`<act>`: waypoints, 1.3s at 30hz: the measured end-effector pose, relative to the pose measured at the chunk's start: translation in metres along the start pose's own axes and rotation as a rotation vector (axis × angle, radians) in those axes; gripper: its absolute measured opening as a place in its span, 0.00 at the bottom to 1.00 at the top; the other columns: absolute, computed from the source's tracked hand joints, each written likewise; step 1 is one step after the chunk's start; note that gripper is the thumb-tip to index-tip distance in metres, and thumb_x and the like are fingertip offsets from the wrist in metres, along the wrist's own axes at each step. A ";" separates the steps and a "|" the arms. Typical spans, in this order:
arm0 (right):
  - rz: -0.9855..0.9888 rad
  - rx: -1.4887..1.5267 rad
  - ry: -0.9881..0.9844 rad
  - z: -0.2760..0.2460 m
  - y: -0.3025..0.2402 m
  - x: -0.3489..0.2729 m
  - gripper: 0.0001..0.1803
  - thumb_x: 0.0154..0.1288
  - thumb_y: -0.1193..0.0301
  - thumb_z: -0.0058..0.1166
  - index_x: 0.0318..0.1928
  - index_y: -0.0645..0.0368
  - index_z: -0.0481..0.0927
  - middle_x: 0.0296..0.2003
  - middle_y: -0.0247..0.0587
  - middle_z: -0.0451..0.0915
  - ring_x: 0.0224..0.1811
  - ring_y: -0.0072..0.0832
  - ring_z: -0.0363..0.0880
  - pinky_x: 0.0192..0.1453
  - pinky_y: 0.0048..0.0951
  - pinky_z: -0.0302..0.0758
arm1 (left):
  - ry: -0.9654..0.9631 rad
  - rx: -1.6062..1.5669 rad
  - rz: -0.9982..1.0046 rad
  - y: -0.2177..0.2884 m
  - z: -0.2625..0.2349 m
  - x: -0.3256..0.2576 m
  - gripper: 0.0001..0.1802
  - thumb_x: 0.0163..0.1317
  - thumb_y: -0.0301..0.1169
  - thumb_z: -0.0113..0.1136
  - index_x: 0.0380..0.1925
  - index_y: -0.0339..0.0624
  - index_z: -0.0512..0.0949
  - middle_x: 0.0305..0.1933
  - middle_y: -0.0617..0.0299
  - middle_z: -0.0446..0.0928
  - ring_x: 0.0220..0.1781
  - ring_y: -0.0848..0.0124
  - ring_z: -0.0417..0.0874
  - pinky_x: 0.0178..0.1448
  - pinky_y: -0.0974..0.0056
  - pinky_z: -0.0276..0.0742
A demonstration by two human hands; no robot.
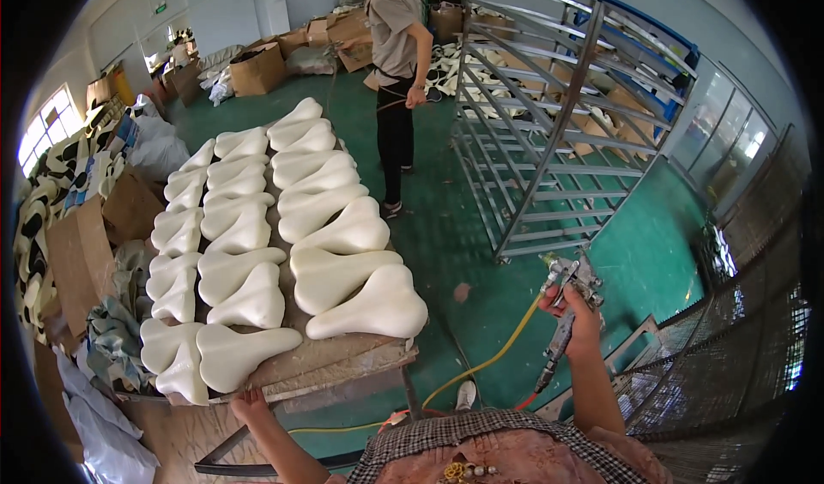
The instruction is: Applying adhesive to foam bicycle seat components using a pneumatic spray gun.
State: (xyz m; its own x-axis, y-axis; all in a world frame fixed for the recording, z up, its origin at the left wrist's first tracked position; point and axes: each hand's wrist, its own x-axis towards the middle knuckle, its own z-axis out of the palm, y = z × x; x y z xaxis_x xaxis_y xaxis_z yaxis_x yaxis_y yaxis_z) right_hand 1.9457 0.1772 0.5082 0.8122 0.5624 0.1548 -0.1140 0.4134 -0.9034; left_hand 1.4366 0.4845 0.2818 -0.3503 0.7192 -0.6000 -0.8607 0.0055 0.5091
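The right hand [579, 314] is clamping its fingers around a spray gun [587, 280], near right. The left hand [250, 405] is touching the table's [343, 372] near edge, finger closure unclear; white seats [245, 274] are lying there, left.

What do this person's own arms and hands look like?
The left hand and right hand are gloveless. The forearms are bare, with no watch or bracelet showing. At the body are a pink garment and checked cloth.

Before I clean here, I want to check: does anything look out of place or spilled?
Yes: a pale pinkish patch marks the green floor between the table and the rack. Its colour breaks the green; whether spill or damage, I cannot tell.
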 end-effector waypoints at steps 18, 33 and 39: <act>-0.013 -0.064 -0.069 -0.012 0.040 -0.031 0.12 0.65 0.67 0.46 0.37 0.63 0.76 0.31 0.41 0.79 0.32 0.31 0.79 0.41 0.36 0.77 | -0.058 -0.033 0.031 0.008 0.012 -0.054 0.04 0.47 0.24 0.43 0.17 0.38 0.63 0.32 0.51 0.68 0.41 0.56 0.70 0.60 0.46 0.64; 0.071 0.043 0.097 -0.052 0.061 -0.029 0.11 0.63 0.67 0.48 0.35 0.64 0.76 0.29 0.40 0.79 0.30 0.28 0.79 0.39 0.31 0.77 | -0.093 -0.053 0.012 -0.002 0.027 -0.108 0.02 0.44 0.22 0.43 0.19 0.33 0.64 0.36 0.45 0.71 0.47 0.49 0.72 0.60 0.43 0.66; 0.070 0.050 0.090 -0.055 0.063 -0.035 0.10 0.62 0.69 0.48 0.34 0.63 0.76 0.29 0.40 0.78 0.30 0.28 0.79 0.38 0.31 0.77 | -0.132 -0.022 0.025 -0.003 0.026 -0.103 0.06 0.46 0.24 0.41 0.14 0.35 0.63 0.36 0.42 0.71 0.46 0.48 0.72 0.59 0.43 0.67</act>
State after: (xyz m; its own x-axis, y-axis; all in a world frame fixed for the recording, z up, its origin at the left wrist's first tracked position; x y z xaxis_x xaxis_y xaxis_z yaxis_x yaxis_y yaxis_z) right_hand 1.9413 0.1440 0.4242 0.8490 0.5256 0.0536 -0.1990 0.4121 -0.8892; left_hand 1.4850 0.4289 0.3580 -0.3219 0.8038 -0.5002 -0.8605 -0.0280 0.5087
